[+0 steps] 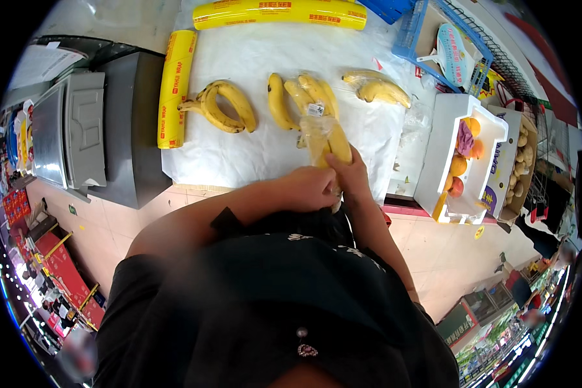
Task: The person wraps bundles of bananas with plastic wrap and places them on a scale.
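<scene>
A bunch of bananas in clear plastic film is held close before me, over the table's front edge. My right hand grips its right side, thumb across the front. Curled into a fist, my left hand is at the near end of the bunch; its fingers hide exactly what they pinch. Just beyond lies another film-wrapped bunch bearing a white printed label, with a banana to its left. Bare bananas with dark spots rest farther left. A wrapped bunch lies to the right.
Yellow wrap rolls lie along the left and back of the white-covered table. A grey machine stands left. At right are a blue basket, a white foam box of round fruit and a carton of potatoes.
</scene>
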`<control>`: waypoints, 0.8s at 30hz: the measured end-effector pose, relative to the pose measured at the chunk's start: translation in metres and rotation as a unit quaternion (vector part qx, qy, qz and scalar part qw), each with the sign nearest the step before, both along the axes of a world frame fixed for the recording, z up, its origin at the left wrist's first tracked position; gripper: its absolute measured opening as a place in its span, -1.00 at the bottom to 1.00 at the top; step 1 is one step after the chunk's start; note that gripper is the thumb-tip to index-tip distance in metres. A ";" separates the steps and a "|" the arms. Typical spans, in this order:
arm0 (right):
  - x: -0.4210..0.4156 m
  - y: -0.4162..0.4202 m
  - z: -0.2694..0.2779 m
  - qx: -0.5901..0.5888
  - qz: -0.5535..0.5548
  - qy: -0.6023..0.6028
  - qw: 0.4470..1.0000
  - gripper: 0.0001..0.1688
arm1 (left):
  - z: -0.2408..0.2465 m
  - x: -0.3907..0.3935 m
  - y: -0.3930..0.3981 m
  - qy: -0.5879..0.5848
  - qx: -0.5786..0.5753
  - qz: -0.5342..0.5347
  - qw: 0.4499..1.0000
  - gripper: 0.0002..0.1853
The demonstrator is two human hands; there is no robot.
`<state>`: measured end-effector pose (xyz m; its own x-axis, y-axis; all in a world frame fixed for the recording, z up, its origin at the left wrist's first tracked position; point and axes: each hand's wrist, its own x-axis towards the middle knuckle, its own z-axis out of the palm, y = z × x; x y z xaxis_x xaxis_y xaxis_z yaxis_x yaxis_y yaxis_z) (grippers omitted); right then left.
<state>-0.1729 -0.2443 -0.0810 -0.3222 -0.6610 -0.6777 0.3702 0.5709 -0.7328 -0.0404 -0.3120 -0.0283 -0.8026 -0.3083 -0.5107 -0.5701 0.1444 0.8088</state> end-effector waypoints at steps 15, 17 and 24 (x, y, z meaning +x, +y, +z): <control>-0.083 0.002 0.025 -0.024 -0.159 -0.031 0.986 -0.55 | 0.010 0.016 -0.044 -0.075 -0.099 0.190 0.974 -0.63; -0.055 -0.006 0.032 -0.036 -0.147 -0.042 0.988 -0.53 | 0.027 -0.020 -0.046 -0.081 -0.075 0.166 0.980 -0.55; -0.002 -0.018 0.037 -0.075 -0.062 0.076 0.992 -0.35 | 0.000 -0.028 -0.048 0.007 -0.405 0.215 0.889 -0.49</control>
